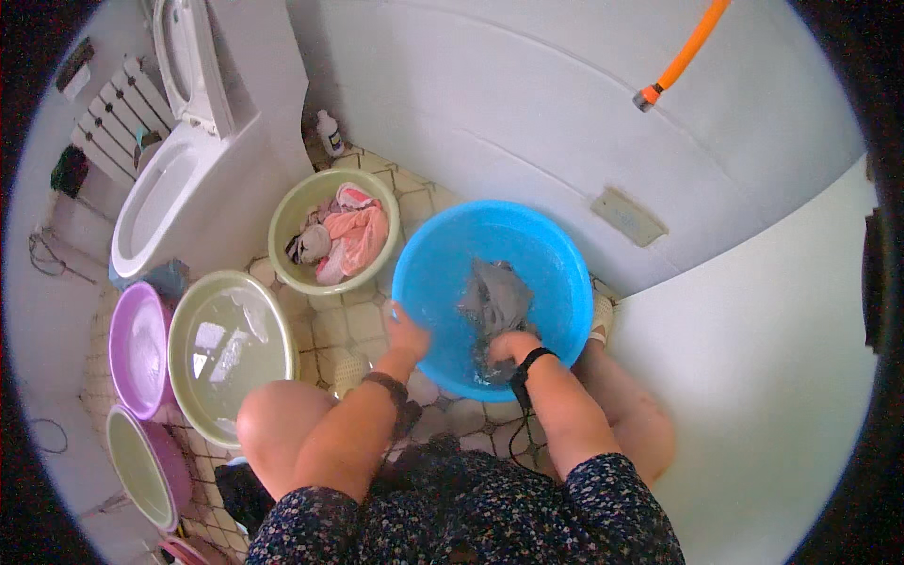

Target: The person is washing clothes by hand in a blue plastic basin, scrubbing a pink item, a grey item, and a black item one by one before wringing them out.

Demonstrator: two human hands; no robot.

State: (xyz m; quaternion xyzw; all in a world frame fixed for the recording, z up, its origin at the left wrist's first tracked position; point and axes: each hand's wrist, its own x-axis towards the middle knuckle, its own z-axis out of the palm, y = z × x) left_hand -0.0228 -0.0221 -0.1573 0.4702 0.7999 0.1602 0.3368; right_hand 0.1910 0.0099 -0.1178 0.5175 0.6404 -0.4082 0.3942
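A blue plastic basin (565, 244) holds water and a bunched grey cloth (500, 295) on the tiled floor before me. My left hand (407, 333) is at the basin's left rim, slightly blurred, with its thumb and fingers over the edge. Down in the water at the cloth's near end is my right hand (510, 347), its fingers partly hidden by cloth and water; whether they grip the cloth is not clear. Both wrists wear dark bands, and a thin black cord hangs from the right one.
A pale green basin (277, 244) holds pink and grey laundry. Left of me stand a larger basin of water (291, 353), a purple basin (113, 339) and another green basin (131, 462). A toilet (205, 205), white bottle (330, 134) and orange hose (688, 49) are beyond.
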